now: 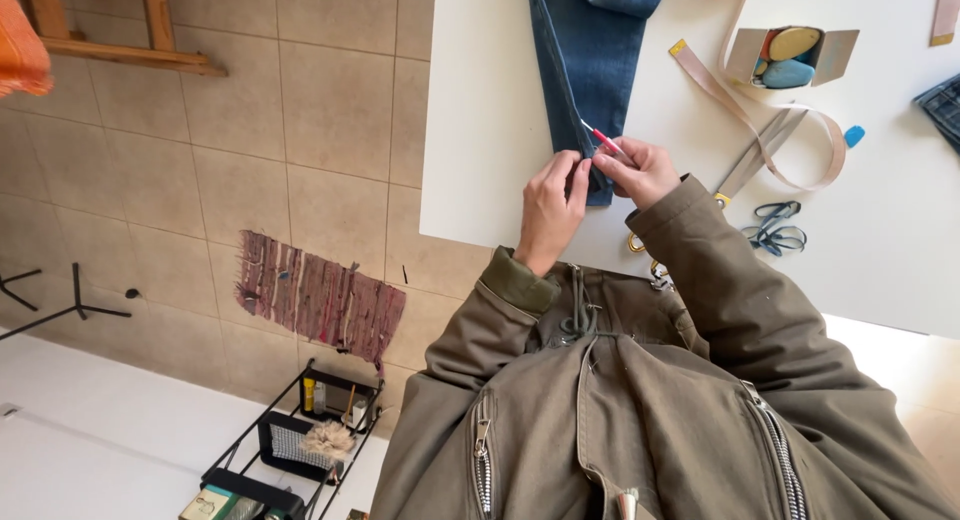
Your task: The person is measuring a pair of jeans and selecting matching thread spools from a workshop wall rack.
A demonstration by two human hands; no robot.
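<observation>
Denim hem pinched flat at the table's near edge while a small red-handled tool works at the seam.

The blue jeans leg (585,70) runs from the top of the frame toward the person, its hem just above centre on the white table (480,130). The left hand (552,208) closes thumb and fingers on the hem, apparently to keep the cloth taut. The right hand (640,172) is closed in a fine grip on a thin red-handled tool (603,140), likely a seam ripper, its tip on the denim. Right of the hands lie scissors (758,158) under a looped pink measuring tape (800,140), small blue snips (775,230) and an open box of tailor's chalk (790,57), within reach yet off the cloth.
</observation>
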